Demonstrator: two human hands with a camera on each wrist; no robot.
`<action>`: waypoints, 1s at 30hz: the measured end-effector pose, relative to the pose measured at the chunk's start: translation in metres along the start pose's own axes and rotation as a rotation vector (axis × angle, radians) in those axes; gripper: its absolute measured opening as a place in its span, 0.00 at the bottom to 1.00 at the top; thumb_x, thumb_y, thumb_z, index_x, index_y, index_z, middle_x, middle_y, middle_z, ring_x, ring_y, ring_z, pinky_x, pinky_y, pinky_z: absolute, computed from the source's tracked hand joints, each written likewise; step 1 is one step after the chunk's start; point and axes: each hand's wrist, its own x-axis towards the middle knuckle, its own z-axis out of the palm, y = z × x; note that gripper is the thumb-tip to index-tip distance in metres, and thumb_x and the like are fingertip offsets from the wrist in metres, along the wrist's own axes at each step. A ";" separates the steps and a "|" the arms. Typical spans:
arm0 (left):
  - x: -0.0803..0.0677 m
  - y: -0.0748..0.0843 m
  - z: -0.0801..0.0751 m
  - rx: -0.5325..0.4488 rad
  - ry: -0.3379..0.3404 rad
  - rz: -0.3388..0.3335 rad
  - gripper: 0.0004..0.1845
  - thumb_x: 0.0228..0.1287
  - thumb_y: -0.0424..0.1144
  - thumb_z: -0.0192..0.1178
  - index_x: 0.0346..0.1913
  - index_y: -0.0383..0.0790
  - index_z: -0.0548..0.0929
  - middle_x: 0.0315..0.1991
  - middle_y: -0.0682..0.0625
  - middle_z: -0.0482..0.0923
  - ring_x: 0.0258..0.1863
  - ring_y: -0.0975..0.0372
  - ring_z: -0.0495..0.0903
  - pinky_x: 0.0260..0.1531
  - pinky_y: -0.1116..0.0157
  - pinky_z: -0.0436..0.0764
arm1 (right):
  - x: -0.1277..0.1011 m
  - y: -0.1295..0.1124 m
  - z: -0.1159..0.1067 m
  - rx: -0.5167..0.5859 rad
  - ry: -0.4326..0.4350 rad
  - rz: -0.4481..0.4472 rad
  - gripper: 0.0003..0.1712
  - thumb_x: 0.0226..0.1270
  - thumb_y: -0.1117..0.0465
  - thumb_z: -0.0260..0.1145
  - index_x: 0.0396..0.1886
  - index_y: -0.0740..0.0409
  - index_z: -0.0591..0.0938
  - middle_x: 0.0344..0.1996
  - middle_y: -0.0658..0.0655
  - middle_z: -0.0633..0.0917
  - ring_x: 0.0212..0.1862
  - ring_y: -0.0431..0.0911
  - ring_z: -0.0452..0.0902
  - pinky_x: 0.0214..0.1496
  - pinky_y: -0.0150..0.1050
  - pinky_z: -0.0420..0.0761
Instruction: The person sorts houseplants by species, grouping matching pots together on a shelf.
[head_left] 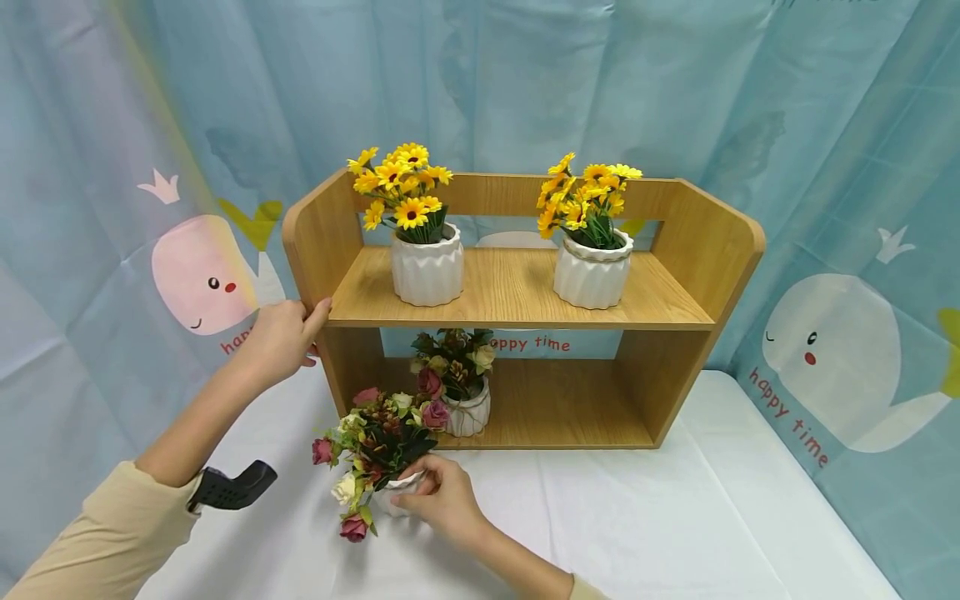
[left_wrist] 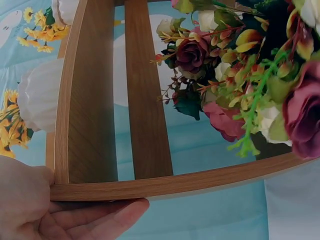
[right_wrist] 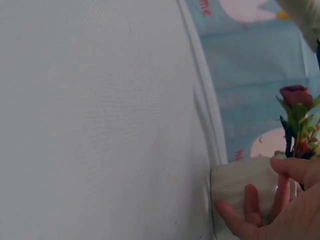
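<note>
White tablecloth (head_left: 675, 517) (front): right grip (head_left: 442, 500) seemingly clasps rose pot (head_left: 396, 493).

Small white ribbed pot of mixed roses (head_left: 378, 454), pink, cream, maroon blooms, upright on white cloth, gripped by right hand (head_left: 442, 500); wooden shelf's (head_left: 517, 292) side panel under left hand (head_left: 281, 337).

You've got a pale blue curtain (head_left: 525, 83) behind everything, printed with whales: a pink whale (head_left: 198, 279) at 9 o'clock, a white whale (head_left: 832, 358) at 3 o'clock, "happy time" lettering. White tablecloth (head_left: 675, 517) over the table at 6 o'clock. Even, soft light.
</note>
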 end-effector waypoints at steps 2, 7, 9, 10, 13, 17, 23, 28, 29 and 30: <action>0.000 -0.001 0.000 -0.004 -0.002 -0.003 0.33 0.88 0.46 0.38 0.30 0.24 0.79 0.22 0.35 0.83 0.20 0.50 0.89 0.24 0.57 0.87 | 0.001 0.000 -0.002 0.001 -0.018 0.000 0.11 0.57 0.73 0.78 0.40 0.65 0.88 0.18 0.44 0.75 0.21 0.31 0.69 0.24 0.24 0.67; 0.000 0.000 0.000 -0.001 -0.004 0.000 0.33 0.88 0.46 0.38 0.28 0.25 0.79 0.21 0.37 0.83 0.20 0.51 0.88 0.23 0.60 0.85 | 0.003 0.001 -0.006 0.005 -0.034 0.001 0.14 0.51 0.76 0.79 0.38 0.67 0.87 0.16 0.45 0.70 0.21 0.32 0.63 0.25 0.25 0.64; 0.001 0.000 0.000 0.001 -0.004 -0.001 0.33 0.88 0.46 0.39 0.29 0.25 0.80 0.21 0.37 0.83 0.20 0.51 0.88 0.22 0.62 0.85 | 0.004 0.002 -0.007 0.004 -0.035 0.000 0.15 0.48 0.79 0.79 0.37 0.67 0.87 0.16 0.45 0.67 0.21 0.33 0.60 0.25 0.26 0.62; 0.001 0.000 0.000 0.001 -0.005 -0.002 0.33 0.88 0.46 0.39 0.29 0.24 0.80 0.21 0.37 0.83 0.20 0.50 0.88 0.22 0.61 0.85 | 0.005 0.002 -0.008 0.004 -0.035 0.001 0.16 0.47 0.79 0.79 0.37 0.68 0.87 0.16 0.45 0.66 0.21 0.33 0.59 0.25 0.26 0.61; 0.000 0.001 0.000 -0.001 -0.007 -0.008 0.33 0.88 0.46 0.39 0.31 0.24 0.80 0.21 0.37 0.83 0.20 0.51 0.88 0.23 0.61 0.85 | 0.006 0.002 -0.008 0.003 -0.042 0.005 0.16 0.47 0.80 0.78 0.37 0.68 0.87 0.16 0.44 0.64 0.21 0.34 0.58 0.24 0.27 0.60; 0.000 0.001 0.000 -0.009 -0.010 -0.012 0.33 0.88 0.47 0.39 0.33 0.22 0.80 0.22 0.37 0.83 0.20 0.51 0.88 0.23 0.60 0.85 | 0.006 0.001 -0.009 0.012 -0.044 0.007 0.15 0.47 0.81 0.78 0.36 0.69 0.87 0.17 0.45 0.65 0.22 0.34 0.59 0.25 0.27 0.61; -0.001 0.002 0.001 -0.011 -0.010 -0.016 0.32 0.88 0.47 0.40 0.34 0.22 0.81 0.22 0.39 0.83 0.21 0.52 0.89 0.23 0.63 0.84 | 0.005 -0.002 -0.011 0.029 -0.048 0.013 0.15 0.46 0.82 0.79 0.34 0.70 0.87 0.17 0.46 0.66 0.23 0.35 0.61 0.24 0.24 0.66; -0.002 0.002 0.000 -0.012 -0.011 -0.013 0.32 0.88 0.48 0.40 0.35 0.21 0.80 0.23 0.38 0.84 0.21 0.51 0.89 0.23 0.62 0.85 | 0.003 -0.005 -0.012 0.019 -0.053 0.007 0.13 0.49 0.81 0.79 0.33 0.70 0.87 0.18 0.46 0.67 0.22 0.34 0.62 0.22 0.23 0.70; -0.002 0.002 0.000 -0.012 -0.012 -0.013 0.32 0.88 0.48 0.40 0.35 0.21 0.80 0.23 0.38 0.84 0.21 0.51 0.89 0.23 0.61 0.85 | 0.003 -0.005 -0.013 0.016 -0.055 0.004 0.12 0.49 0.81 0.79 0.33 0.70 0.87 0.18 0.46 0.67 0.22 0.33 0.62 0.22 0.23 0.70; -0.001 0.002 -0.001 -0.012 -0.012 -0.012 0.32 0.88 0.48 0.40 0.35 0.21 0.80 0.23 0.38 0.84 0.21 0.51 0.89 0.23 0.61 0.85 | 0.003 -0.005 -0.013 0.011 -0.060 0.003 0.12 0.50 0.80 0.79 0.33 0.70 0.87 0.18 0.46 0.67 0.22 0.33 0.62 0.22 0.23 0.71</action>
